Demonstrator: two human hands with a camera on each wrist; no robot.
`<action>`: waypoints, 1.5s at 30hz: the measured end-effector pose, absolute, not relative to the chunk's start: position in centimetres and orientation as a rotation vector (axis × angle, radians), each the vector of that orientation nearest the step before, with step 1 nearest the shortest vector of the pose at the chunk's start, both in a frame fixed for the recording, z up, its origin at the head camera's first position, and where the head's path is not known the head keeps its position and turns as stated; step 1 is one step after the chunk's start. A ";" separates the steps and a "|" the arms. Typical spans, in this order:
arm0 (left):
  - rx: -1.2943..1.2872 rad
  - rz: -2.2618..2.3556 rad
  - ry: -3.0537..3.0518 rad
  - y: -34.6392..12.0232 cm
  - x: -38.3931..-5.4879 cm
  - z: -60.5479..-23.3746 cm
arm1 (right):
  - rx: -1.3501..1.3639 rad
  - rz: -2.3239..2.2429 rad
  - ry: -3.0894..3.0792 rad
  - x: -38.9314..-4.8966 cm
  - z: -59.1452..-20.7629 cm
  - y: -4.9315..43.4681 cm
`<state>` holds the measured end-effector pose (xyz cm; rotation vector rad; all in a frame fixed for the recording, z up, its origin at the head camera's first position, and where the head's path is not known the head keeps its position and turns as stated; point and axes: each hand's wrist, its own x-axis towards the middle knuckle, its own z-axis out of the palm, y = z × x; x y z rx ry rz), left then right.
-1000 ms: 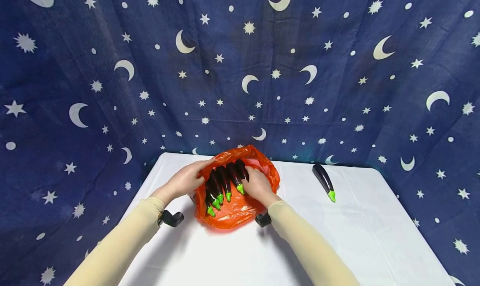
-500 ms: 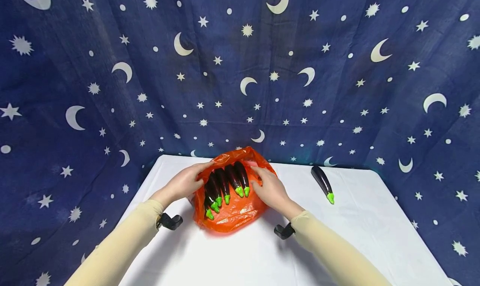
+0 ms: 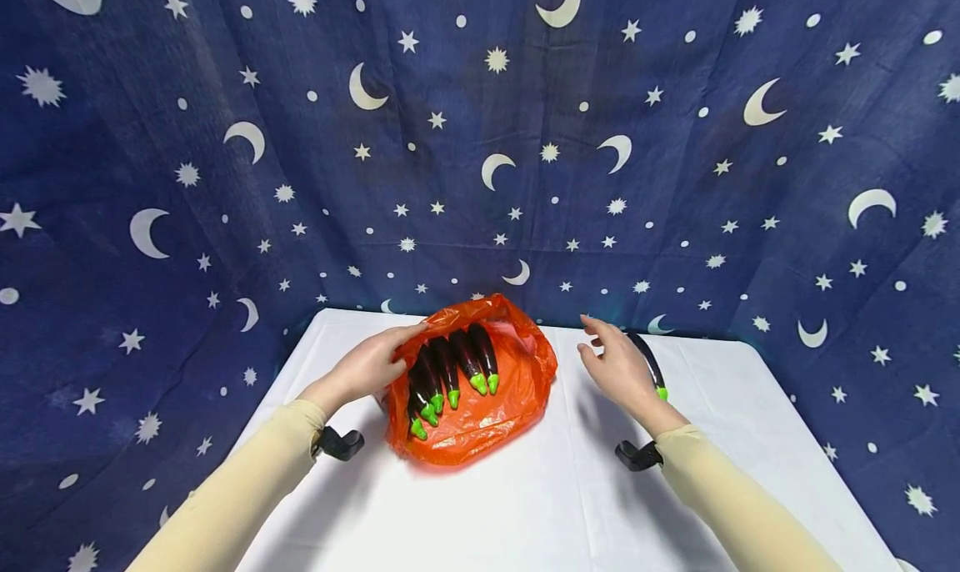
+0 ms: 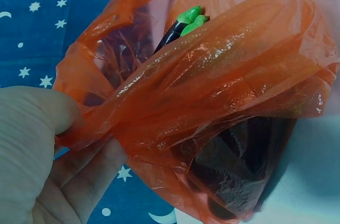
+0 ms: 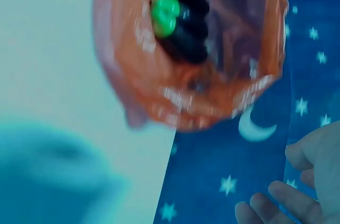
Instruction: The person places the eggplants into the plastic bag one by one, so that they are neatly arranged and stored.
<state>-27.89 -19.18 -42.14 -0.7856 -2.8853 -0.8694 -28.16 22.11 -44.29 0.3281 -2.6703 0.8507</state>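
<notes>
An orange-red plastic bag (image 3: 487, 439) lies on the table with its mouth facing me. Inside it several dark purple eggplants (image 3: 465, 358) with green caps lie side by side. My left hand (image 3: 369, 362) pinches the bag's left rim between thumb and fingers; the left wrist view shows the thin plastic (image 4: 175, 112) gathered in that grip. To the right of the bag my right hand (image 3: 621, 368) hovers with loosely bent fingers, holding nothing. Just beyond it lies a single eggplant (image 3: 654, 363), partly hidden behind the hand.
A white cloth covers the table (image 3: 480, 522). Behind it and at both sides hangs a dark blue curtain (image 3: 420, 172) with moons and stars. A black strap mount sits at each wrist, the right one (image 3: 637, 455) above the tabletop.
My right hand has let go of an eggplant inside the bag, come out of the mouth and moved right toward the lone eggplant. The left hand stays on the rim.
</notes>
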 end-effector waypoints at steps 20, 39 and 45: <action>-0.766 -0.908 -2.913 -19.4 -27.5 -42.3 | -0.108 0.733 -2.913 -28.4 -47.0 32.9; -0.791 -0.907 -2.903 -19.2 -28.2 -42.0 | -0.208 0.896 -3.091 -29.1 -49.8 35.9; -0.788 -0.903 -2.903 -19.2 -28.1 -42.0 | -0.206 0.895 -3.100 -29.4 -50.1 36.0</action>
